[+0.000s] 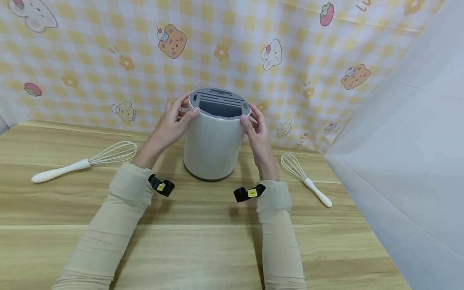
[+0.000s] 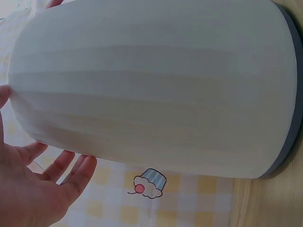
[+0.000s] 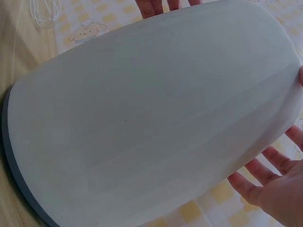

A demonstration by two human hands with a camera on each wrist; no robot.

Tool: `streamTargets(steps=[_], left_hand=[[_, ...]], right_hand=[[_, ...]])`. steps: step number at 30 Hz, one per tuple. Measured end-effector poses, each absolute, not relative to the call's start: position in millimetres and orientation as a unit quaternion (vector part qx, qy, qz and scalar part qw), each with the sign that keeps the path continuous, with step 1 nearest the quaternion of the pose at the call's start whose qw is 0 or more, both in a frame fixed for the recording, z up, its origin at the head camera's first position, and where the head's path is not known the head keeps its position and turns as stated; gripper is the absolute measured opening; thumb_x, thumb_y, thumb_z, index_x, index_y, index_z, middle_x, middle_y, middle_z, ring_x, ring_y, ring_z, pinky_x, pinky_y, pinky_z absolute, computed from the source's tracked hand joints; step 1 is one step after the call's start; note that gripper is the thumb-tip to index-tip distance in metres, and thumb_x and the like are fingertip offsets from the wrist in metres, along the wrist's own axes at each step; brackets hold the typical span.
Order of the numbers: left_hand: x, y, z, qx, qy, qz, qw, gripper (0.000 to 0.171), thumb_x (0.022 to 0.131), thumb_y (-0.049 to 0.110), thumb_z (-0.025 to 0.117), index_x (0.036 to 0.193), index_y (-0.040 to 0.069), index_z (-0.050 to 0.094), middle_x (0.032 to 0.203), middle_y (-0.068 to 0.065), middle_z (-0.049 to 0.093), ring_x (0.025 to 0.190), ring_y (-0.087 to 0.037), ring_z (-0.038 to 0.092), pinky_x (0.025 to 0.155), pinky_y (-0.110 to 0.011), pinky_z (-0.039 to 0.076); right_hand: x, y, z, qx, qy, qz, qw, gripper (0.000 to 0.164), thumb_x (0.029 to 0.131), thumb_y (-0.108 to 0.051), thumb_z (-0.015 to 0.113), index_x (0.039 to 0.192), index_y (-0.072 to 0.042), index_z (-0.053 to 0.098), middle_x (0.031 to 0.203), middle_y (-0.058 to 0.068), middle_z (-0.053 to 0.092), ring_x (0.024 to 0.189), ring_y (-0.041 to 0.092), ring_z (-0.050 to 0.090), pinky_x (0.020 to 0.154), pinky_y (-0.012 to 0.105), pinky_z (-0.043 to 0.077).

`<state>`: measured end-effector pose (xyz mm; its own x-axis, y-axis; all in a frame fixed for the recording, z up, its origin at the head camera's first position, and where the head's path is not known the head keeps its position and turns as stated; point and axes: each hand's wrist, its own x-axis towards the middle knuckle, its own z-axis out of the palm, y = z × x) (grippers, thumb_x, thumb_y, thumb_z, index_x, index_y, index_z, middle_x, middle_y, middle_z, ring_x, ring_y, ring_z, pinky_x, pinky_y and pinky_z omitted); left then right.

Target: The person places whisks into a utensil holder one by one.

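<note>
On the far left of the bench (image 1: 217,249) lies a large whisk (image 1: 85,161) with a white handle, well apart from my hands. My left hand (image 1: 172,123) holds the upper left side of the white holder (image 1: 212,149); its fingers (image 1: 181,105) are curled around the rim and the thumb lies on the edge of the grey top (image 1: 220,103). In the left wrist view my left hand (image 2: 33,189) shows with the fingers loosely spread beside the holder (image 2: 156,90). The holder stands upright in the middle of the bench, between my two hands, in front of the checked cloth (image 1: 108,48) with bears and rabbits. My right hand (image 1: 257,133) holds the upper right side, the fingers (image 1: 246,121) pinching the rim. In the right wrist view my right hand (image 3: 274,189) has its fingers spread under the holder (image 3: 151,118). To the right lies a small whisk (image 1: 306,179), near my right sleeve. A white sheet (image 1: 406,141) hangs at the right edge.
</note>
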<state>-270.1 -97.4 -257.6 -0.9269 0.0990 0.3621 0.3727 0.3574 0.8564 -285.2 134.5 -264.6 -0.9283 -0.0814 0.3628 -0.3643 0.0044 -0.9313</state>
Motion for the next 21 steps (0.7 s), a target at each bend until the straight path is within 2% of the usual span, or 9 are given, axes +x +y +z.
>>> streamTargets(steps=[14, 21], left_hand=[[-268.7, -100.8, -257.3, -0.154, -0.809, -0.557, 0.112, 0.063, 0.094, 0.043, 0.047, 0.148, 0.022, 0.022, 0.136, -0.018, 0.029, 0.118, -0.033, 0.041, 0.102, -0.049, 0.037], [-266.3, -100.6, -257.9, -0.154, -0.809, -0.556, 0.115, 0.064, 0.094, 0.041, 0.047, 0.149, 0.02, 0.022, 0.134, -0.018, 0.029, 0.116, -0.032, 0.039, 0.1, -0.047, 0.038]], right_hand=[[-281.8, 133.1, -264.7, 0.158, -0.697, 0.691, 0.107, 0.056, 0.092, -0.024, 0.056, 0.143, -0.018, 0.035, 0.14, 0.006, 0.04, 0.118, 0.018, 0.047, 0.105, 0.037, 0.039], [-281.2, 133.4, -265.9, 0.162, -0.693, 0.694, 0.106, 0.056, 0.092, -0.022, 0.056, 0.143, -0.015, 0.035, 0.139, 0.007, 0.04, 0.117, 0.018, 0.047, 0.104, 0.037, 0.039]])
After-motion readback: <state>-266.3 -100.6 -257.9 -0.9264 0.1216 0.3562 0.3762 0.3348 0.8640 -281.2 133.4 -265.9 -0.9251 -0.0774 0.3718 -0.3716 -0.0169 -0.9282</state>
